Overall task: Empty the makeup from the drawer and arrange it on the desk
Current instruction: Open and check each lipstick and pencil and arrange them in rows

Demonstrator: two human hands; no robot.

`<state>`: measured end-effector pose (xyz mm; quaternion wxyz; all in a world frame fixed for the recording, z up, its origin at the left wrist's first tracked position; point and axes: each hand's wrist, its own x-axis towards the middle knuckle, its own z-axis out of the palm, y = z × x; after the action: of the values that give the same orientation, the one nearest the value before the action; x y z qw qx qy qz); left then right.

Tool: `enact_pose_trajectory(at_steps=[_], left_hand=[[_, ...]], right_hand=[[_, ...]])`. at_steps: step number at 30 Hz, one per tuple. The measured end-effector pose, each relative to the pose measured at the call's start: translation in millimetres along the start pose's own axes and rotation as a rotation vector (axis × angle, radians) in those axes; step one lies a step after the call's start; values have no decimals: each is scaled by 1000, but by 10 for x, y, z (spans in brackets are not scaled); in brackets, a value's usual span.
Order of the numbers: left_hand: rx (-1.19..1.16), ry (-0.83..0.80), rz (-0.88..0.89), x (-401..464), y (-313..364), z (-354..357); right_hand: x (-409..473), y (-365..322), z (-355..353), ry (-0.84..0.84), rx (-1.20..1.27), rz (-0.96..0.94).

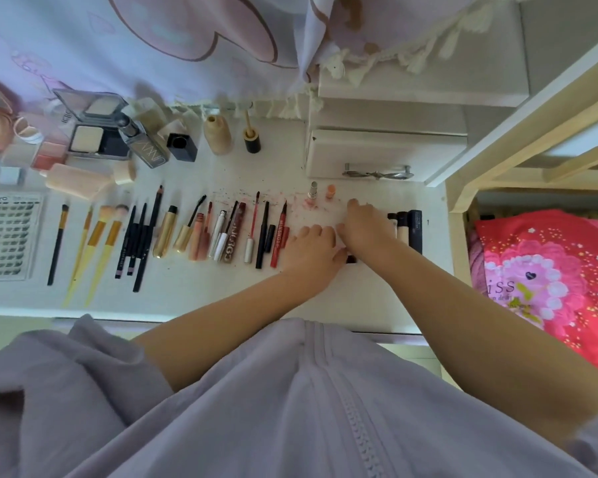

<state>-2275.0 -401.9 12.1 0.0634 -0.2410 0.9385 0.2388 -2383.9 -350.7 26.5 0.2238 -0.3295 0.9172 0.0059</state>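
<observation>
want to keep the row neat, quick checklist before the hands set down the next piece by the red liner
1. Left hand and right hand on the desk, right of the row: ok.
2. What the fingers hold: cannot tell, only a small dark piece shows under the hands.
3. Red liner lies in line with its neighbours: ok.
4. Free slot between the red liner and the dark tubes: cannot tell, the hands cover it.
5. Desk surface clean there: not ok, red smears sit just behind the hands.
6. Upright lipstick stands clear of the hands: ok.
</observation>
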Motion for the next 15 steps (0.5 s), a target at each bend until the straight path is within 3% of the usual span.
enact_pose_trajectory(at_steps=[3, 5, 9, 12, 15], left_hand=[[55, -74, -39, 18, 28, 17], [89, -91, -47, 11, -22, -24], [-127, -92, -15, -52, -94, -160], [-116, -83, 60, -63, -93, -289], [-172, -71, 109, -17, -61, -431]], right_hand=[[13, -45, 45, -69, 102, 37], [3, -9, 19, -129, 299, 51], [-125, 106, -196, -233, 738, 105], [-225, 150, -446, -315, 770, -2], [-290, 178, -606, -287, 854, -125]])
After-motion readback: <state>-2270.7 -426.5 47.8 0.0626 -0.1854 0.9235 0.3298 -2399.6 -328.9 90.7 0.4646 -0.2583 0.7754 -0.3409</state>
